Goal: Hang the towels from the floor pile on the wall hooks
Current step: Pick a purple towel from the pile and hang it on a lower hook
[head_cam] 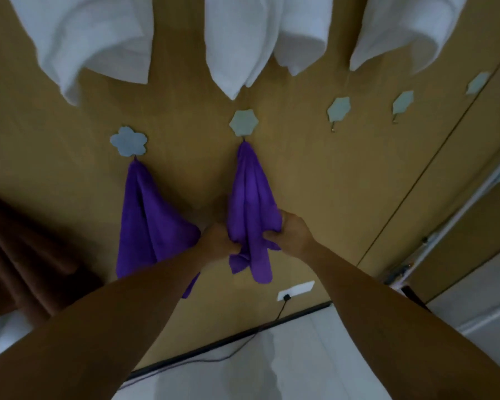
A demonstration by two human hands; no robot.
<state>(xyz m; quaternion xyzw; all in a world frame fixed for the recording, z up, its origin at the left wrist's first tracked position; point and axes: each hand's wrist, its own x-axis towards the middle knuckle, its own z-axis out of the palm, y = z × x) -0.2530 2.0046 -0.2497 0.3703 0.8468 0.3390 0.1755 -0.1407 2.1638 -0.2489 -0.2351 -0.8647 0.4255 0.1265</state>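
Note:
Two purple towels hang on the tan wall. The left purple towel (pixel 145 215) hangs from a flower-shaped hook (pixel 128 141). The middle purple towel (pixel 250 197) hangs from a hexagonal hook (pixel 243 122). My left hand (pixel 218 241) grips its lower left edge, and my right hand (pixel 293 232) grips its lower right edge. Three bare hooks (pixel 339 109) (pixel 403 103) (pixel 478 83) follow to the right. The floor pile is out of view.
Three white towels (pixel 93 39) (pixel 260 33) (pixel 407 27) hang in the row above. A brown towel (pixel 20 255) hangs at the left. A wall socket (pixel 295 290) with a black cable sits below. A door frame (pixel 459 215) runs along the right, above the pale floor.

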